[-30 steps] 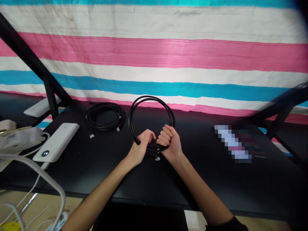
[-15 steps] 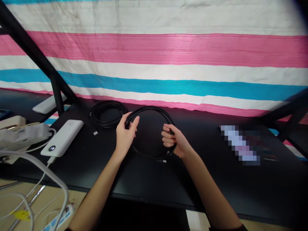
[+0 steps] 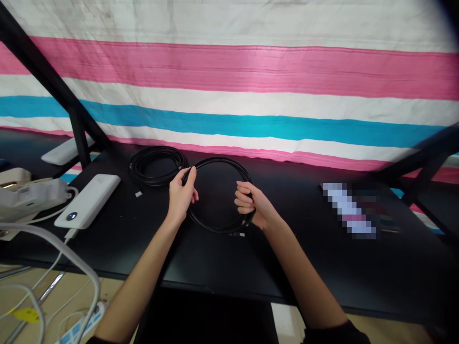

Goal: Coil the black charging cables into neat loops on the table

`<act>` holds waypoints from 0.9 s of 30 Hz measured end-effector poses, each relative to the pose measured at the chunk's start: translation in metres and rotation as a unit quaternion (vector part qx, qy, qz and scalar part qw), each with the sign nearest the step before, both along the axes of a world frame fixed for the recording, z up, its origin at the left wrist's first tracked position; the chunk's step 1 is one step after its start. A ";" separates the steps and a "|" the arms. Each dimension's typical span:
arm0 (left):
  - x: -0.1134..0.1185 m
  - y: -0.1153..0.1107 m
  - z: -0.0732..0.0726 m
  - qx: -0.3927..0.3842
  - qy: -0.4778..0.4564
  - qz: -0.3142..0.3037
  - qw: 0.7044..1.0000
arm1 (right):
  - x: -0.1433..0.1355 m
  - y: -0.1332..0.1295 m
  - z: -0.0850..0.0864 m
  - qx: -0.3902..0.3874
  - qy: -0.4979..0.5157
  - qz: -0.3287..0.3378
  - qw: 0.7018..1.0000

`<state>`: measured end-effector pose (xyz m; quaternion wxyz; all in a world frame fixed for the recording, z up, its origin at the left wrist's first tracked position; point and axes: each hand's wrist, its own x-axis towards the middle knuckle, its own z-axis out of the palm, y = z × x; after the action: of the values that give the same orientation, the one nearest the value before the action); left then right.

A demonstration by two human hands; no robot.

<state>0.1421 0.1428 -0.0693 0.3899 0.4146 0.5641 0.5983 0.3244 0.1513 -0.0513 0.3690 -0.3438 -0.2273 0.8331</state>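
Between my hands is a coiled black cable, looped into a ring just above or on the black tabletop. My left hand grips the ring's left side, thumb on top and fingers curled beneath. On the opposite side my right hand has its fingers wrapped round the loops. A small light-coloured connector shows at the near edge of the ring, close to my right hand. Behind my left hand a second black cable coil lies on the table, and a pale connector tip sits near it.
A white power bank with a plugged-in cable lies to the left, beside white adapters. White cords hang over the front left edge. A pixelated flat object lies right. Black frame bars and a striped sheet stand behind.
The ring of cable looks slightly lower and rounder, with its far side less raised. Both hands still grip it. The whole view has shifted a little.
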 end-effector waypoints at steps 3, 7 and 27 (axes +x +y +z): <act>-0.002 -0.001 0.001 -0.001 0.029 0.005 1.000 | 0.001 0.000 0.000 0.008 -0.004 0.007 1.000; -0.011 -0.001 0.000 -0.015 0.161 0.019 0.987 | 0.003 -0.002 -0.001 0.072 -0.064 0.035 0.995; 0.002 -0.005 -0.014 0.081 0.562 -0.169 0.806 | -0.003 -0.006 -0.019 0.479 -0.464 -0.022 0.745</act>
<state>0.1440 0.1374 -0.0833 0.0649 0.7973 0.5547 0.2289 0.3218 0.1453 -0.0704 0.3525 -0.4712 -0.7318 0.3438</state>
